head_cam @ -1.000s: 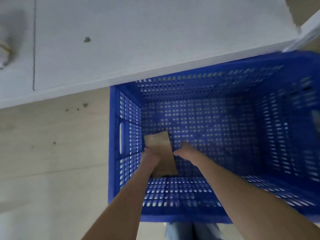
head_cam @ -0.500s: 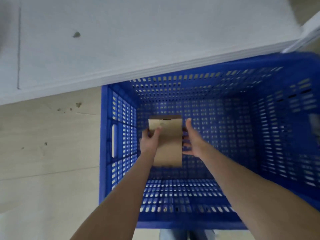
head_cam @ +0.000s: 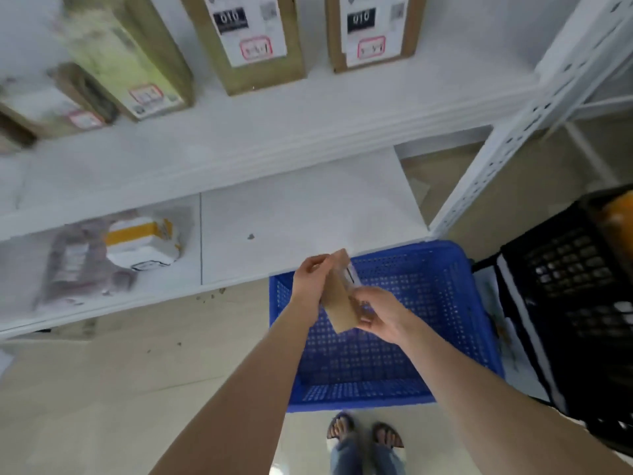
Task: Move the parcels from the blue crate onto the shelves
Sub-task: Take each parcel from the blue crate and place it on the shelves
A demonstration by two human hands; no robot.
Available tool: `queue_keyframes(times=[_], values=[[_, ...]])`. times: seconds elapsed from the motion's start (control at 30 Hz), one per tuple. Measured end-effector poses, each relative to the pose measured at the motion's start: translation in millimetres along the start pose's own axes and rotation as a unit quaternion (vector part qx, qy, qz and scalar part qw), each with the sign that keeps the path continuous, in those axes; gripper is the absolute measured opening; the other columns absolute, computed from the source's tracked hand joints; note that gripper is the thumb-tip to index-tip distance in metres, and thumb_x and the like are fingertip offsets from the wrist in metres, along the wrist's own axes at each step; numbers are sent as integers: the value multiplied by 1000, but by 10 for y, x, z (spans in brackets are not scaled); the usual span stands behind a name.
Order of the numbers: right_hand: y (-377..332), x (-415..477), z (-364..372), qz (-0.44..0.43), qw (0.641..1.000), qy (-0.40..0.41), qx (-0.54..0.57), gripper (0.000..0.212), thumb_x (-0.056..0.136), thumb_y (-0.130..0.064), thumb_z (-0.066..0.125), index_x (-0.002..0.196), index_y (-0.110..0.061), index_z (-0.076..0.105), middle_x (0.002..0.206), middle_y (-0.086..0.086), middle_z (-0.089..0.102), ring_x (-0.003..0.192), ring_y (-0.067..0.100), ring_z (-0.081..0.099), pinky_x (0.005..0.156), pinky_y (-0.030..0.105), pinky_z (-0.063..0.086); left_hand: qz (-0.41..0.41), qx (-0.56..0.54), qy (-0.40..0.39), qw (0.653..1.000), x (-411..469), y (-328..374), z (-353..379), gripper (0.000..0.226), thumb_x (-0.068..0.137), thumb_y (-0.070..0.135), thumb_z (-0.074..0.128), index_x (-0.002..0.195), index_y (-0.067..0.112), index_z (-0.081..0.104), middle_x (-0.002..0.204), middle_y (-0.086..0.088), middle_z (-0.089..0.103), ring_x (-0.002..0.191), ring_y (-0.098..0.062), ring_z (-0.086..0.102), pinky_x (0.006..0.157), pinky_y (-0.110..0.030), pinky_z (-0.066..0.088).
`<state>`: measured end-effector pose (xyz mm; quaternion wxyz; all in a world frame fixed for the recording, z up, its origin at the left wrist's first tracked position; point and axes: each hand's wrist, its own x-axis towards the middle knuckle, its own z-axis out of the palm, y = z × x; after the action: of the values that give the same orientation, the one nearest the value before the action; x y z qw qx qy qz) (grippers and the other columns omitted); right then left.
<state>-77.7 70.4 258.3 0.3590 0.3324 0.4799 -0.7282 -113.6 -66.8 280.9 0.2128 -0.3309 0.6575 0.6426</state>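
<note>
Brown cardboard: a small flat parcel [head_cam: 337, 303] hangs tilted above the blue crate [head_cam: 445, 303], over its far left corner and just short of the front edge of the lower shelf [head_cam: 301, 217]. Beyond that edge, white board shows from a seam to the perforated upright [head_cam: 513, 132] on the right; soft packets [head_cam: 137, 245] lie well to the left. The lip of the upper shelf [head_cam: 308, 114] overhangs it, with labelled boxes [head_cam: 253, 39] standing along it. A black crate [head_cam: 582, 286] sits just beside the blue one. The left hand [head_cam: 310, 282] curls round the parcel's upper edge, and the right hand [head_cam: 380, 313] pinches its lower end. A pale, blurred label runs along one side.
</note>
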Motion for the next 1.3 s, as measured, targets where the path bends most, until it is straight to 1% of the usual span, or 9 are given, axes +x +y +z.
queue_keyframes(times=[0.1,0.23,0.37,0.47,0.6,0.9,1.07,1.2,1.3], values=[[-221,-481,86,-23,996,22,-84,27,86,1,62,110,-9,61,108,9,67,99,21,64,81,31,54,42,63,6,997,-437,435,-133,20,79,28,69,98,24,64,102,-10,67,87,-23,60,76,-39,51],[-600,-972,92,-118,956,149,-223,42,81,-16,74,120,-13,57,115,4,64,87,16,59,67,24,49,84,97,18,992,-934,953,-308,29,85,28,62,111,16,63,100,-6,64,88,-20,59,84,-37,51],[-987,-1476,82,-158,947,241,-142,87,71,-39,82,139,-6,37,133,9,49,119,29,50,93,39,45,121,63,-4,991,-1452,1412,-431,23,92,21,52,107,12,67,91,-3,63,80,-16,57,71,-30,49],[-1173,-1896,190,-132,980,139,-44,74,73,-48,77,128,-9,46,125,6,54,114,28,53,95,44,47,134,16,-1,991,-1801,1654,-498,27,92,21,46,103,11,68,92,-7,62,79,-19,56,66,-28,46],[-1291,-2342,382,-168,982,15,82,44,79,-28,77,113,-7,60,107,13,70,101,27,66,83,37,57,168,-36,15,985,-2121,1917,-668,25,92,28,49,103,13,66,103,-12,64,88,-25,59,70,-32,48],[-1229,-2651,943,-209,946,-15,249,35,81,-19,75,112,-12,60,106,11,71,98,26,67,85,38,57,179,-29,-91,979,-2514,2056,-1012,43,87,15,66,126,6,50,110,-9,64,96,-23,63,81,-41,57],[-1218,-2708,1362,-227,949,-80,205,30,89,-17,66,117,-17,56,109,10,67,101,27,62,89,44,50,152,12,-87,984,-2545,1945,-1085,35,85,11,67,117,7,54,111,-10,62,99,-22,58,84,-42,51],[-1288,-2727,1428,-271,959,-51,59,37,92,-17,62,126,-23,50,118,9,64,102,28,61,84,47,50,194,-26,17,981,-2457,1993,-1320,87,79,23,76,147,13,24,133,-7,48,120,-26,50,93,-42,43],[-1233,-2753,1461,-268,958,-24,-99,39,92,-14,63,124,-28,46,114,6,66,94,25,63,77,40,51,177,116,-17,977,-2467,1925,-1449,83,79,29,76,147,16,30,136,-7,51,123,-27,49,96,-40,41]])
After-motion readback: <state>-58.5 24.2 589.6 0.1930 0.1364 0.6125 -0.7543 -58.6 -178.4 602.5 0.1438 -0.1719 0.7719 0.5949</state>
